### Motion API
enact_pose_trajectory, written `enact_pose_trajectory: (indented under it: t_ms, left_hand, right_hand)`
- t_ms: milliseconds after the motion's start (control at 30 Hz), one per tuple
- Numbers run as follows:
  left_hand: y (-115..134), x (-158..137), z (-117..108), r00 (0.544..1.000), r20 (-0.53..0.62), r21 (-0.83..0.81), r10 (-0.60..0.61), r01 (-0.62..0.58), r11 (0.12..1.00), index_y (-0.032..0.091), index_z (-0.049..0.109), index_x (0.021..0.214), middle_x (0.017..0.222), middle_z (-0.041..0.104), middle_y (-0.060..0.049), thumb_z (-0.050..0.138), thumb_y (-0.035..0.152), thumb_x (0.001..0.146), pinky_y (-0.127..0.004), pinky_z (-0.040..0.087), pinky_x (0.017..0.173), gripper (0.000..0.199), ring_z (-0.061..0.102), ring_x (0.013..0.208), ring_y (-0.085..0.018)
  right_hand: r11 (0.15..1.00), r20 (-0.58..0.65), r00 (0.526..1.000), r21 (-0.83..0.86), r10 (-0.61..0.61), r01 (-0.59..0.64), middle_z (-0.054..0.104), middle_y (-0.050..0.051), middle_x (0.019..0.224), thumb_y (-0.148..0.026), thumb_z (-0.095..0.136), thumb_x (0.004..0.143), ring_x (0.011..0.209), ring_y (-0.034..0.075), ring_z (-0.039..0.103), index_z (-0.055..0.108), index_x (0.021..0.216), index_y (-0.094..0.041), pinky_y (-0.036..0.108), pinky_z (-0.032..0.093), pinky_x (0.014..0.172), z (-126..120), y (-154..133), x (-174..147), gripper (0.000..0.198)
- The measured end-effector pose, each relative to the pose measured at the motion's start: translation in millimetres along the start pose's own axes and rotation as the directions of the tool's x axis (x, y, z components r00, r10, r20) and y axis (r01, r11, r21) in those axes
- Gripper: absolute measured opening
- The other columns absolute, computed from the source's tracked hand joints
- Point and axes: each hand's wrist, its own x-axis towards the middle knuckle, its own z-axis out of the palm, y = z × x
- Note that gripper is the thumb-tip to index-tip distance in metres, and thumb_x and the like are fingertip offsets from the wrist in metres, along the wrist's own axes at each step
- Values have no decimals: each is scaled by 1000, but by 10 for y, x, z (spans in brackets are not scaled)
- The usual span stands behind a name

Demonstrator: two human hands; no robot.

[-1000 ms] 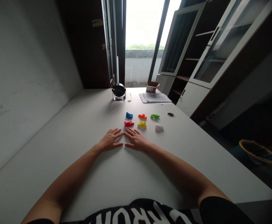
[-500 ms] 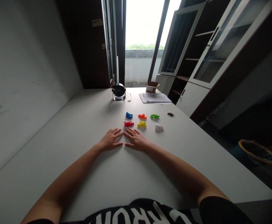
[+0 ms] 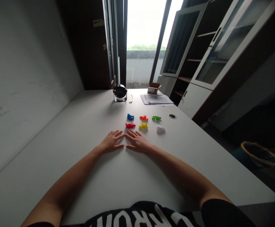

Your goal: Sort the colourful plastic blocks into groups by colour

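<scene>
The left hand and the right hand lie palm down on the bench, fingers spread and grasping nothing, apparently resting just short of the small plastic things so that none is covered. Beyond them, the red piece, yellow piece and white piece form a nearer row, with the blue piece, orange piece and green piece behind, gaps seemingly keeping each colour distinct. The papers and cardboard box sit farther back, probably to leave them room.

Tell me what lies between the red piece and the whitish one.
In the head view, the yellow piece lies between the red piece and the whitish piece.
</scene>
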Motion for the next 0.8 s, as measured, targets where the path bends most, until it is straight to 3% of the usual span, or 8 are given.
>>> enact_pose_trajectory:
  t_ms: [800]
  left_hand:
    - [2, -5, -2, 1000, -5, -14, 3, -3, 1000, 37, 35, 158, 167, 29, -4, 46, 70, 94, -56, 18, 125, 73, 22, 155, -32]
  right_hand:
    - [1000, 4, 1000, 3, 2, -2, 18, 6, 169, -74, 42, 95, 155, 32, 18, 25, 163, -29, 51, 14, 126, -3, -5, -2, 83]
